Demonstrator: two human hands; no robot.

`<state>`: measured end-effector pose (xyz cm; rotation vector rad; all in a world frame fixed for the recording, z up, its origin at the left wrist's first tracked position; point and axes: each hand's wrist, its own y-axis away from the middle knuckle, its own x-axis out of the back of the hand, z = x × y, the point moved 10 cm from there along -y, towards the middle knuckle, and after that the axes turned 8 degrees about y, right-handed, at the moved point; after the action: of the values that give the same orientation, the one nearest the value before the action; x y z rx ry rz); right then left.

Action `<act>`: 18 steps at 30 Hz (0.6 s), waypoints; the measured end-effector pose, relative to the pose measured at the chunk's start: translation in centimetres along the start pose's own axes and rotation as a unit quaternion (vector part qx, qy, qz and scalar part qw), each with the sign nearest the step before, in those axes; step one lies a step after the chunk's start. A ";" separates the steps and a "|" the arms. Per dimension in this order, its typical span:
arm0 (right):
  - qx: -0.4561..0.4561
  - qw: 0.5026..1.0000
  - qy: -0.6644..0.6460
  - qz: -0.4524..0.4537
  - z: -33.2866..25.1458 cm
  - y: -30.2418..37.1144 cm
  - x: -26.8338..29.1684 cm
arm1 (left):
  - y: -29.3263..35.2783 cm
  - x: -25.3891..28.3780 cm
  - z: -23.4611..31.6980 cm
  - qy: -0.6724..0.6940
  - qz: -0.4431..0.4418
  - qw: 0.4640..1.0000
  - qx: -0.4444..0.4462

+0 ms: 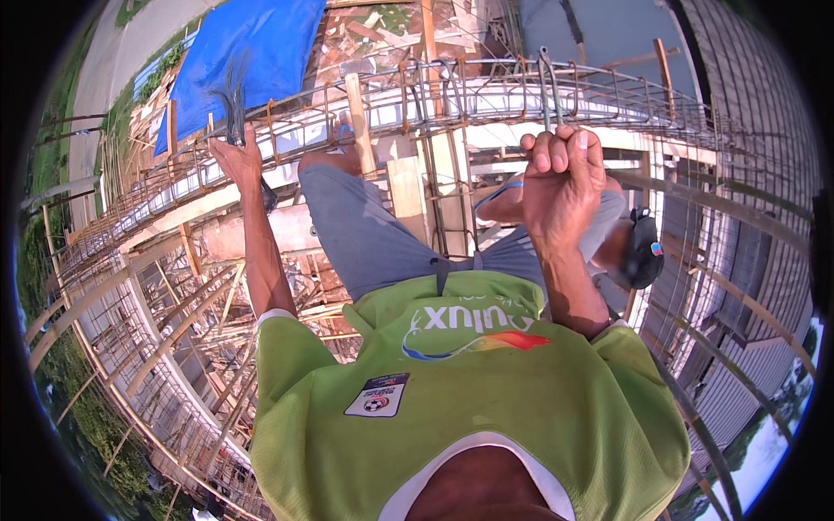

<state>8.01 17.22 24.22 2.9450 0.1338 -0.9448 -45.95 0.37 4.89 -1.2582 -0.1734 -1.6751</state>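
Observation:
My left hand (237, 159) is closed around a bundle of thin dark tie wire (231, 102), whose loose ends fan out beyond my fingers. It is beside the near edge of a long rebar cage (382, 95) that crosses in front of me. My right hand (565, 178) is raised with curled fingers, gripping a slim grey metal tool (551, 87). Its narrow tip reaches up over the cage's bars; my fingers hide the grip, so its exact kind is unclear. Between my knees, upright rebars (443, 187) meet the cage.
Wooden planks (406, 195) stand by my legs. A blue tarpaulin (248, 56) lies beyond the cage at left. Another person in a black cap (644, 249) is below at right. Bamboo poles (721, 204) and scaffolding surround me, with corrugated roofing (756, 113) at right.

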 end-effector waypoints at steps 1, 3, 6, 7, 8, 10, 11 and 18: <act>-0.006 1.000 -0.019 0.003 0.4 -0.2 0.6 | 1.1 -0.5 3.8 0.205 -0.042 0.973 0.095; -0.030 0.997 -0.073 -0.001 2.1 0.0 0.9 | 6.1 -0.1 14.1 0.485 -0.189 0.823 0.229; -0.090 0.990 -0.107 -0.003 6.3 1.9 0.2 | 15.1 -0.1 25.9 0.667 -0.379 0.533 0.357; -0.108 0.989 -0.098 -0.007 7.6 2.9 -0.1 | 16.2 -0.1 28.6 0.727 -0.384 0.437 0.365; -0.121 0.990 -0.070 -0.004 9.2 4.1 0.3 | 15.3 0.0 29.6 0.736 -0.336 0.467 0.356; -0.161 0.987 -0.015 -0.004 11.9 7.1 1.6 | 13.3 0.5 31.0 0.749 -0.233 0.517 0.343; -0.164 0.986 0.021 -0.022 13.1 8.4 2.4 | 12.9 -0.1 31.2 0.721 -0.228 0.557 0.343; -0.396 0.914 -0.090 0.001 18.8 13.7 6.2 | 12.6 -3.5 32.2 0.686 -0.193 0.653 0.254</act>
<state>3.43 2.66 5.55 2.1049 0.3985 -0.8778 -15.68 16.05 11.35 0.7056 0.0462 -2.2714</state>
